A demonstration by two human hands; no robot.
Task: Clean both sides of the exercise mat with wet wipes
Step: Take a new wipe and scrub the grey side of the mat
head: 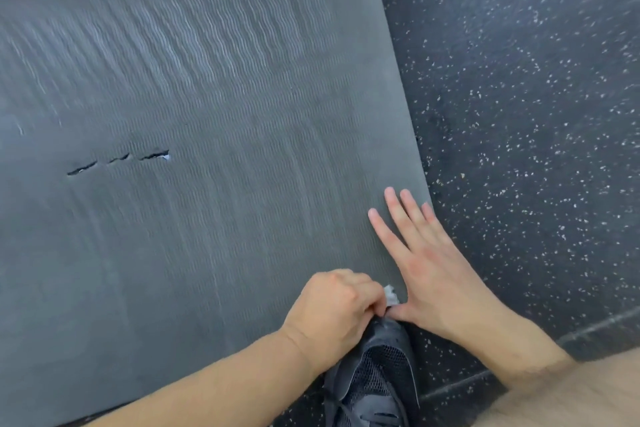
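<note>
A grey ribbed exercise mat [207, 114] lies flat and fills most of the view. It has three short tears [117, 161] at the left. My left hand [337, 308] is curled round a white wet wipe [391, 295] near the mat's near right corner; only a small bit of the wipe shows. My right hand [426, 263] lies flat with straight fingers on the mat's right edge, its thumb next to the wipe.
Dark speckled rubber floor [526, 114] lies to the right of the mat. A dark mesh shoe [374, 378] stands at the mat's near corner, just under my hands. A bare leg [581, 395] shows at bottom right.
</note>
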